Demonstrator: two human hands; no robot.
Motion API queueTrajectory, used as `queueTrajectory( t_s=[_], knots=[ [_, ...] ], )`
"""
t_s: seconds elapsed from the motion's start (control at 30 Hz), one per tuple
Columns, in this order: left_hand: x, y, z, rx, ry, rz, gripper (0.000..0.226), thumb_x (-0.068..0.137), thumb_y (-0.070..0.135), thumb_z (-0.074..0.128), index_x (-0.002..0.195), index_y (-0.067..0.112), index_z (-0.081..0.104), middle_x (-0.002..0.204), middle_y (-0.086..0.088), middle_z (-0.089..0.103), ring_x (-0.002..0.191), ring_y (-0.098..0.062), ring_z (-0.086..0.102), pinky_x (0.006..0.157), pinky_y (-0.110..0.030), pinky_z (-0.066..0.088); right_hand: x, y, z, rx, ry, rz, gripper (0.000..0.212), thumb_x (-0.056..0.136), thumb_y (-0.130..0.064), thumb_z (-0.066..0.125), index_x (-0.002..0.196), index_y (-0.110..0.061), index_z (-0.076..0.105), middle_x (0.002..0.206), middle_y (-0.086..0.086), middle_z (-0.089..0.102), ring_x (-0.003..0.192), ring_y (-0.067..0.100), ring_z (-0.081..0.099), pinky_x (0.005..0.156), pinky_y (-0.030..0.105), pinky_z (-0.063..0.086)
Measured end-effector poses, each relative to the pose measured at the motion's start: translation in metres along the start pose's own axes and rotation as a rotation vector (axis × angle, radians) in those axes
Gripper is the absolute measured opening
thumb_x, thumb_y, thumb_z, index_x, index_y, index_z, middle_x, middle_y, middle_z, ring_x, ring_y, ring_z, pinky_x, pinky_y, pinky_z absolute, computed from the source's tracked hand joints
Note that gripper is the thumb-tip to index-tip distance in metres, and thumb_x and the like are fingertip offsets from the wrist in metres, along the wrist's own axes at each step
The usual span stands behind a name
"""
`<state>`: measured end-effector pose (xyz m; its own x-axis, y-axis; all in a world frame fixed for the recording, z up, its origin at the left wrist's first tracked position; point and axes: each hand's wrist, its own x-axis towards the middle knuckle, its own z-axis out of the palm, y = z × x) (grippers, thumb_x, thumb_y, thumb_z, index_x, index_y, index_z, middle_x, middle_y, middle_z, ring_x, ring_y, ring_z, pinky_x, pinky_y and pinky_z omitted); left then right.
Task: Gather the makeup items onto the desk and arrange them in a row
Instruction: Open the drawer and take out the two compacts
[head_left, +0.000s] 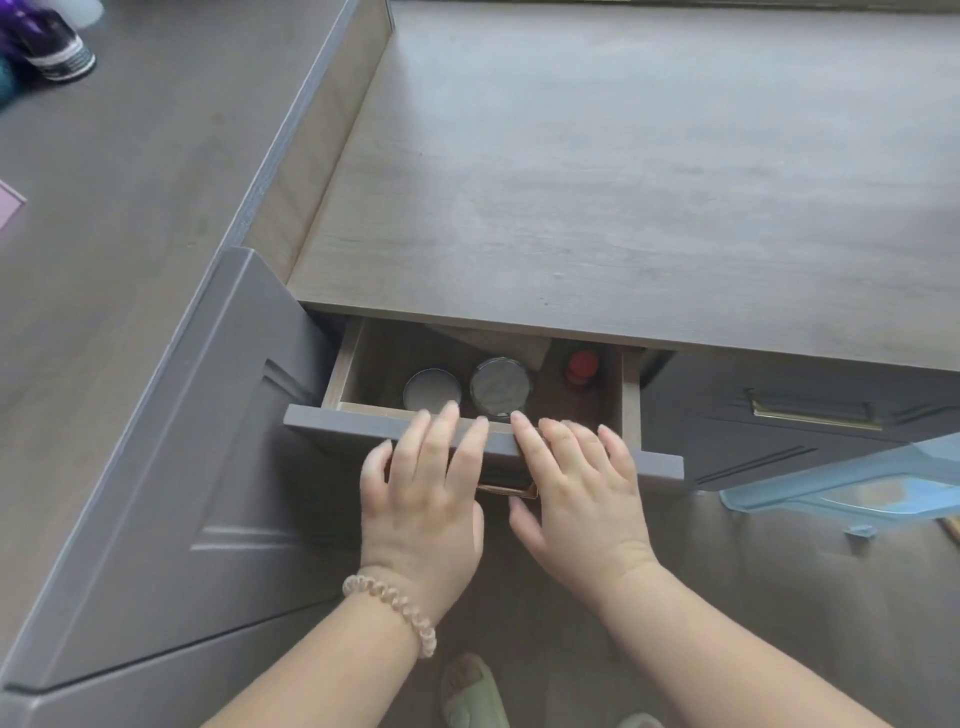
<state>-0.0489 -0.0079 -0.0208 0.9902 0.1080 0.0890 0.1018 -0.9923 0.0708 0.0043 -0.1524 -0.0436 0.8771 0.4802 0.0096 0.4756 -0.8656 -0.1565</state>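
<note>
Both hands, left hand (421, 478) and right hand (576, 478), drape loose, gripping nothing, on the drawer front (322, 423), the silver-lidded jar (500, 387) just beyond the right fingertips (519, 418).

The drawer (363, 422) stands partly out from under the front edge of the worktop (623, 182). In it, two round jars (432, 388) (500, 387) sit side by side near the front; a small capped bottle (583, 367) lies to their right, further back. The left hand (423, 486) and right hand (574, 480) rest side by side on the drawer's front edge, fingers over it.
</note>
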Motion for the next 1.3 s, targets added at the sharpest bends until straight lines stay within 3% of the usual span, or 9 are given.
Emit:
queueTrajectory(
  t_s=[0.13, 0.27, 0.37, 0.5, 0.57, 0.93, 1.1, 1.2, 1.3],
  knots=[
    [0.017, -0.001, -0.007, 0.150, -0.284, 0.015, 0.075, 0.089, 0.035, 0.043, 0.149, 0.025, -0.001, 0.160, -0.006, 0.005, 0.146, -0.026, 0.001, 0.115, -0.052, 0.004, -0.010, -0.003, -0.003, 0.011, -0.022, 0.002, 0.075, 0.065, -0.039, 0.064, 0.136, -0.022, 0.044, 0.122, 0.003, 0.058, 0.111, 0.025, 0.054, 0.102, 0.041, 0.028],
    [-0.009, -0.002, -0.007, 0.181, -0.325, 0.018, 0.076, 0.094, 0.039, 0.034, 0.145, 0.022, -0.020, 0.159, -0.007, -0.005, 0.146, -0.028, -0.006, 0.115, -0.053, -0.002, -0.032, -0.009, -0.004, 0.013, -0.051, -0.029, 0.078, 0.064, -0.037, 0.066, 0.136, -0.020, 0.044, 0.127, 0.005, 0.056, 0.113, 0.026, 0.053, 0.102, 0.042, 0.029],
    [-0.029, -0.001, -0.005, 0.167, -0.322, 0.009, 0.077, 0.094, 0.039, 0.036, 0.145, 0.021, -0.019, 0.159, -0.009, -0.002, 0.146, -0.030, -0.003, 0.114, -0.055, -0.002, -0.051, -0.013, -0.005, 0.027, -0.073, -0.051, 0.078, 0.065, -0.038, 0.065, 0.137, -0.020, 0.043, 0.131, 0.005, 0.055, 0.117, 0.026, 0.052, 0.102, 0.042, 0.029],
    [-0.053, -0.002, -0.002, 0.116, -0.342, 0.011, 0.090, 0.074, 0.037, 0.064, 0.145, 0.017, 0.013, 0.148, -0.013, 0.038, 0.137, -0.033, 0.034, 0.108, -0.058, 0.025, -0.073, -0.020, -0.003, 0.053, -0.103, -0.055, 0.079, 0.065, -0.040, 0.064, 0.138, -0.019, 0.042, 0.135, 0.005, 0.053, 0.119, 0.026, 0.052, 0.103, 0.042, 0.029],
    [-0.064, -0.002, 0.000, 0.091, -0.324, 0.013, 0.093, 0.067, 0.035, 0.070, 0.144, 0.016, 0.022, 0.143, -0.013, 0.045, 0.133, -0.033, 0.040, 0.106, -0.058, 0.029, -0.082, -0.022, -0.002, 0.047, -0.120, -0.062, 0.080, 0.065, -0.041, 0.062, 0.139, -0.019, 0.040, 0.137, 0.006, 0.051, 0.121, 0.026, 0.051, 0.103, 0.042, 0.029],
    [-0.097, -0.003, -0.001, 0.041, -0.331, -0.023, 0.096, 0.061, 0.037, 0.075, 0.142, 0.015, 0.030, 0.143, -0.014, 0.045, 0.133, -0.033, 0.039, 0.105, -0.059, 0.022, -0.111, -0.033, 0.004, 0.048, -0.098, -0.105, 0.081, 0.063, -0.043, 0.062, 0.137, -0.016, 0.043, 0.136, 0.009, 0.052, 0.122, 0.024, 0.043, 0.101, 0.042, 0.030],
    [-0.088, -0.006, -0.024, 0.003, -0.207, -0.014, 0.081, 0.079, 0.068, 0.034, 0.142, 0.017, 0.036, 0.145, -0.011, 0.043, 0.136, -0.029, 0.031, 0.105, -0.058, 0.022, -0.103, -0.033, -0.013, 0.095, 0.016, -0.113, 0.068, 0.077, -0.050, 0.049, 0.137, -0.020, 0.043, 0.139, 0.008, 0.051, 0.127, 0.024, 0.041, 0.103, 0.046, 0.028],
    [-0.045, -0.019, -0.048, 0.000, -0.062, -0.083, 0.074, 0.084, 0.063, 0.034, 0.143, 0.018, 0.034, 0.145, -0.008, 0.044, 0.135, -0.028, 0.036, 0.106, -0.055, 0.023, -0.065, -0.021, -0.035, 0.115, 0.157, -0.098, 0.060, 0.082, -0.045, 0.048, 0.137, -0.023, 0.042, 0.141, 0.008, 0.048, 0.130, 0.028, 0.040, 0.105, 0.047, 0.026],
    [0.005, -0.028, -0.047, 0.050, -0.189, -0.085, 0.071, 0.087, 0.054, 0.042, 0.147, 0.022, 0.020, 0.148, -0.005, 0.038, 0.135, -0.024, 0.036, 0.109, -0.049, 0.024, -0.022, -0.014, -0.038, 0.033, 0.082, -0.120, 0.063, 0.079, -0.037, 0.058, 0.138, -0.025, 0.040, 0.143, 0.009, 0.045, 0.132, 0.030, 0.039, 0.107, 0.047, 0.024]
  ],
)
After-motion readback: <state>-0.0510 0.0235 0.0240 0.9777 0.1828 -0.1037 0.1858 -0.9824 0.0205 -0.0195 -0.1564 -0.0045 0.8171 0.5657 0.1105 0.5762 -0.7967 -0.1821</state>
